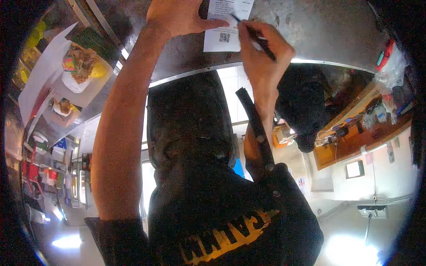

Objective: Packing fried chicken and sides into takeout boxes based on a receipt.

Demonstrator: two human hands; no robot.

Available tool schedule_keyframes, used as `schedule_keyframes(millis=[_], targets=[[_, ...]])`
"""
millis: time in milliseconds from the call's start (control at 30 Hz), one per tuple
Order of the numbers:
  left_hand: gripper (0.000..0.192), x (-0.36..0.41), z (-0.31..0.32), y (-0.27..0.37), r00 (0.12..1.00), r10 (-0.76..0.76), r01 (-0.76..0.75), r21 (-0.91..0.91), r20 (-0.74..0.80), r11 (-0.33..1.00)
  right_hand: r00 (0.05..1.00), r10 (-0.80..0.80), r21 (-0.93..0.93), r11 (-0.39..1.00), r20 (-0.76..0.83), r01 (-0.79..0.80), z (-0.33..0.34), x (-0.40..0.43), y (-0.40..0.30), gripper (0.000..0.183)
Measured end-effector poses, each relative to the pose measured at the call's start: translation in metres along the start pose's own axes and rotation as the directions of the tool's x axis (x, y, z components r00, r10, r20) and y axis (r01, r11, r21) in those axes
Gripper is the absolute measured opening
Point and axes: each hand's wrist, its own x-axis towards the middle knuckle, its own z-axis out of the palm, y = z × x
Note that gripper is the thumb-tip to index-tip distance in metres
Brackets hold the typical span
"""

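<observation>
A narrow printed paper slip (213,46) with a square code lies on the dark metal table. My left hand (179,16) is at the top left of the slip, its thumb stretched over the print and resting on the paper; the other fingertips are cut off by the picture's top edge. Between the thumb and fingers of my right hand (266,43) is a black pen (262,41), its tip over the printed lines. The slip's top end is out of view.
Food portions (80,68) with rice sit on brown paper at the left, beside a white sheet (46,73). The metal table's edge (186,73) runs close to my body. Clear plastic bags (392,71) are at the far right, near a wooden surface (359,143) with small objects and cables.
</observation>
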Motion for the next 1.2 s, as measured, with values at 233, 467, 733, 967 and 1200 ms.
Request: schedule_keyframes(millis=[233, 467, 733, 967, 1200], targets=[[0.103, -0.003, -0.001, -0.001, 1.0, -0.013, 0.012, 0.015, 0.023, 1.0, 0.997, -0.073, -0.053, 0.996, 0.0, 0.073, -0.009, 0.014, 0.008, 0.012], [0.103, 0.011, -0.001, 0.002, 0.999, 0.04, -0.04, 0.004, -0.024, 0.999, 0.948, -0.299, -0.414, 0.88, -0.105, 0.232, -0.051, 0.053, 0.054, 0.024], [0.102, 0.004, -0.005, 0.0, 0.999, 0.033, -0.032, 0.023, -0.015, 0.999, 0.958, -0.286, -0.422, 0.871, -0.017, 0.252, 0.004, 0.006, 0.047, 0.05], [0.04, -0.067, -0.016, 0.055, 0.902, -0.148, -0.065, -0.466, -0.406, 0.882, 0.909, -0.409, -0.605, 0.705, 0.081, 0.371, 0.008, -0.025, 0.08, 0.054], [0.039, -0.265, -0.005, 0.047, 0.203, -0.973, 0.457, -0.89, 0.107, -0.003, 0.733, -0.668, -0.14, 0.72, 0.128, 0.68, 0.042, 0.036, -0.115, 0.051]])
